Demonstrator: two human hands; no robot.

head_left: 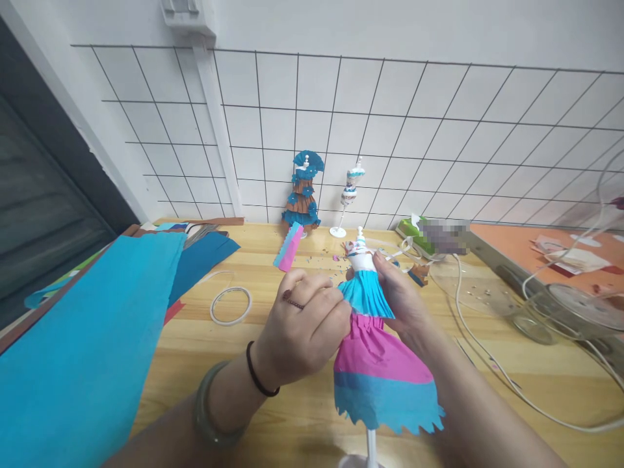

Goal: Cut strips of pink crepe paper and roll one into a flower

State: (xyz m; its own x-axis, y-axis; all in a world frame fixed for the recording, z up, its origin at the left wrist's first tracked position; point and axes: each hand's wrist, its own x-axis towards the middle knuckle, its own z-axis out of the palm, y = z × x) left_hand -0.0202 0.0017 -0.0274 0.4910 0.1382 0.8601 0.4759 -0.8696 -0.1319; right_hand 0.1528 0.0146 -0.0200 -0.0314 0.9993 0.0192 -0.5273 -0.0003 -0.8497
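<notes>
A miniature dress form point(363, 261) stands upright on a white stand near the table's front. It wears a pleated bright-blue paper layer point(369, 292) above a gathered pink and blue paper skirt point(380, 364) with a jagged hem. My left hand point(307, 325) is closed at the left edge of the pleated layer, its fingertips pinching that paper at the waist. Wrapped round the form's back from the right is my right hand point(402, 296), its thumb by the bodice; most of its fingers are hidden behind the form.
Large blue crepe paper sheets point(102, 325) cover the left side. A roll of tape point(231, 305) lies beside them. At the back stand a decorated dress form point(305, 195) and a barer one point(349, 188). A pink and blue paper strip point(289, 247) lies before them. A white cable point(480, 338) curves across the right.
</notes>
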